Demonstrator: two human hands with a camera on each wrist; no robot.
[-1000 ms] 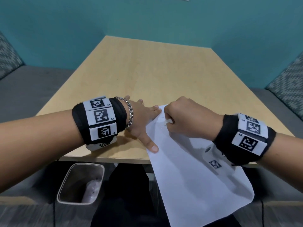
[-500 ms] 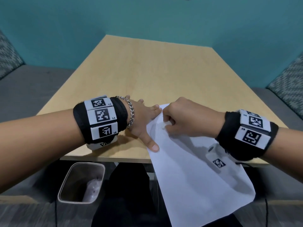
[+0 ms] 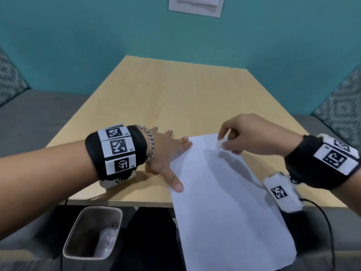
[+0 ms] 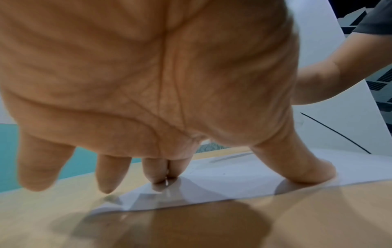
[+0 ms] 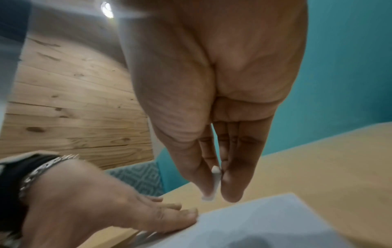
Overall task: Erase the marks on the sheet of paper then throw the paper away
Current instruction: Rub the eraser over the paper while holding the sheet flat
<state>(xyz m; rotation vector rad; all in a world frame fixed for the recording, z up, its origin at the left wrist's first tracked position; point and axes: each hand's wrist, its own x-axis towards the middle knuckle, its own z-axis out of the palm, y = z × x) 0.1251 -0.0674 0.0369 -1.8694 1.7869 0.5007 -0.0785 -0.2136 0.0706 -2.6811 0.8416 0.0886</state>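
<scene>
A white sheet of paper (image 3: 224,194) lies at the wooden table's (image 3: 175,98) near edge, its lower half hanging past the edge. My left hand (image 3: 170,153) lies flat, its fingers (image 4: 161,171) and thumb pressing the sheet's (image 4: 233,181) left border. My right hand (image 3: 234,133) is raised just above the far right corner and pinches a small white eraser (image 3: 222,140) between thumb and fingers (image 5: 233,184). The eraser (image 5: 214,181) hovers off the paper (image 5: 265,223). No marks are plain on the sheet from the head view.
A grey waste bin (image 3: 91,233) with crumpled stuff inside stands on the floor below the table's near left edge. Grey benches with patterned cushions (image 3: 341,106) flank the table. A teal wall rises behind it.
My right hand lifted off the paper and moved right, from rubbing near the top left corner to hovering over the far right corner. The left hand stayed pressing the sheet.
</scene>
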